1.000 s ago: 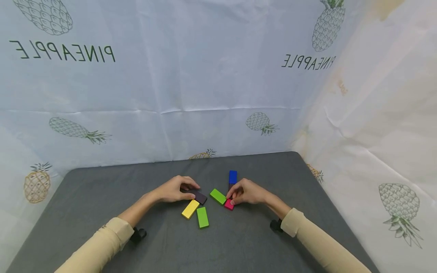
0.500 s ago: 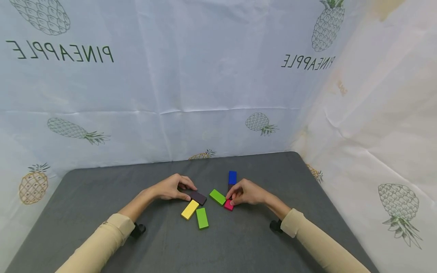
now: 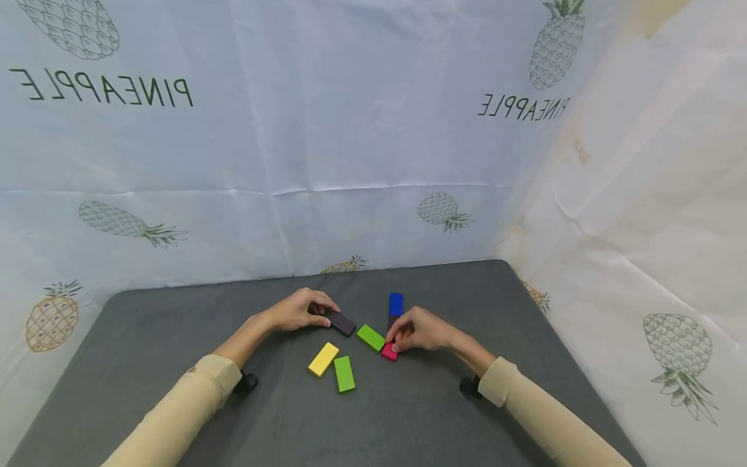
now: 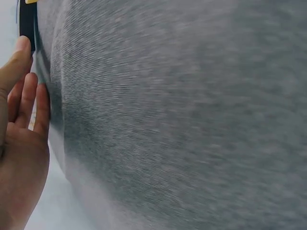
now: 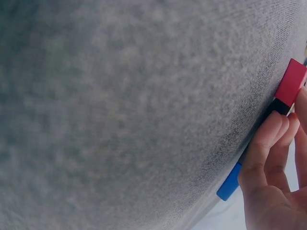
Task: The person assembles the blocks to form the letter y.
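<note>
My left hand (image 3: 296,311) pinches a black block (image 3: 342,323) by its left end, between thumb and fingers. In the left wrist view the thumb lies along this black block (image 4: 27,24), most of which is out of frame. My right hand (image 3: 424,329) holds a red block (image 3: 390,351) with thumb and fingertips. Under its fingers, a second black block (image 5: 280,106) sits between the red block (image 5: 290,82) and a blue block (image 5: 229,183). One green block (image 3: 371,337) lies at an angle beside the red one, its lower end near it.
Nearer the person, a yellow block (image 3: 323,359) and another green block (image 3: 345,374) lie apart on the grey cloth-covered table (image 3: 280,415). A white curtain (image 3: 350,130) printed with pineapples hangs behind and along the sides.
My left hand has moved the black block slightly away from me, opening a gap between it and the yellow block. The right hand and its row of blocks stay almost still.
</note>
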`<act>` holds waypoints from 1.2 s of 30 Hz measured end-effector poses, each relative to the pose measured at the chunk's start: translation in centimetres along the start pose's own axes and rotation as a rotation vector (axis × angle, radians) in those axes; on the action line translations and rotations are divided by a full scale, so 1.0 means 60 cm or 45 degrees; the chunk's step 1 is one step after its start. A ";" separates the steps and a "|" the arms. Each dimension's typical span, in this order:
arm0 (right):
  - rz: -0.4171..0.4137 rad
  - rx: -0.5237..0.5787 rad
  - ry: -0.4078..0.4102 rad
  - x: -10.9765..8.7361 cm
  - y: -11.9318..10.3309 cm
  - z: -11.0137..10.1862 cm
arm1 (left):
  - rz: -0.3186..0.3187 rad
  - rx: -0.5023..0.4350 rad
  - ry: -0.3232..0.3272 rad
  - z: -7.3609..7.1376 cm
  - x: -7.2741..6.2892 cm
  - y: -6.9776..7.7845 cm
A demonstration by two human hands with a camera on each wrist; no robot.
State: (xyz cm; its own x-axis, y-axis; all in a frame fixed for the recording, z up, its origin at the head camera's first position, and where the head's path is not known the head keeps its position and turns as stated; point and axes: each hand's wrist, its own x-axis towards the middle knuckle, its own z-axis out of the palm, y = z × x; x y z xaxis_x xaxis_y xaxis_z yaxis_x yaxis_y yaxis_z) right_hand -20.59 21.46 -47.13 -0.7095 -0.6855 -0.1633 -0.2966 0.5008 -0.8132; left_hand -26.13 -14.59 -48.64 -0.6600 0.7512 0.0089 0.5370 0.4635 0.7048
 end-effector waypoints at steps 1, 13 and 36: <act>-0.004 0.000 -0.001 0.000 0.000 0.000 | 0.007 0.005 0.000 -0.001 0.003 0.000; 0.019 -0.012 -0.007 0.003 -0.003 0.001 | 0.067 0.065 -0.006 0.005 0.025 -0.003; 0.020 -0.010 -0.007 0.006 -0.002 -0.003 | 0.062 0.067 0.008 0.010 0.030 0.002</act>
State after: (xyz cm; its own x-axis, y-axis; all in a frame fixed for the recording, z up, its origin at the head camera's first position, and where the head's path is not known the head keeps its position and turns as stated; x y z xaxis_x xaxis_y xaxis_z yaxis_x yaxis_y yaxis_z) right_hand -20.91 21.26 -46.98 -0.7105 -0.6804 -0.1796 -0.2901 0.5157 -0.8061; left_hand -26.94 -12.86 -48.97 -0.6357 0.7705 0.0472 0.5953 0.4504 0.6653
